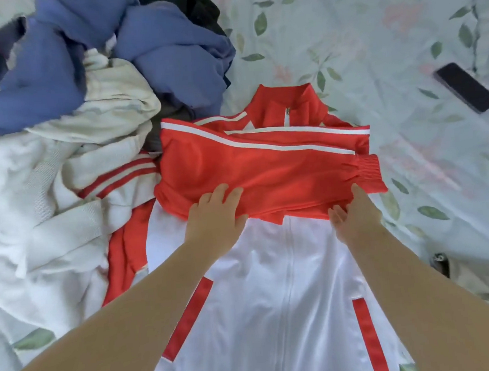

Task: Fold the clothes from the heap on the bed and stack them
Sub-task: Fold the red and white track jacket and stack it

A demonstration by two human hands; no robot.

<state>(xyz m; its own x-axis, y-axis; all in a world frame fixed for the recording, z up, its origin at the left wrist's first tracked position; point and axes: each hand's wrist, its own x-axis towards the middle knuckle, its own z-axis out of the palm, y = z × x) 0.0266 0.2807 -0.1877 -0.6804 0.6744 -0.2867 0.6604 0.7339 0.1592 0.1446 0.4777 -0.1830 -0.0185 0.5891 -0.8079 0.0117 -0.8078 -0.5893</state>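
Note:
A red and white zip jacket (272, 270) lies front up on the bed, collar away from me. Its red sleeves (265, 166) with white stripes are folded across the chest. My left hand (215, 216) rests flat on the lower edge of the folded sleeve, fingers spread. My right hand (355, 215) lies at the sleeve's edge near the ribbed cuff (366, 171), fingers loosely bent, gripping nothing that I can see. The heap of unfolded clothes (73, 110) sits at the left: blue, cream and white garments.
A dark phone (466, 87) lies on the floral bedsheet (371, 31) at the right. A beige item with a dark buckle (442, 264) shows at the right edge. A second red-striped garment (115, 177) lies beside the jacket on the left.

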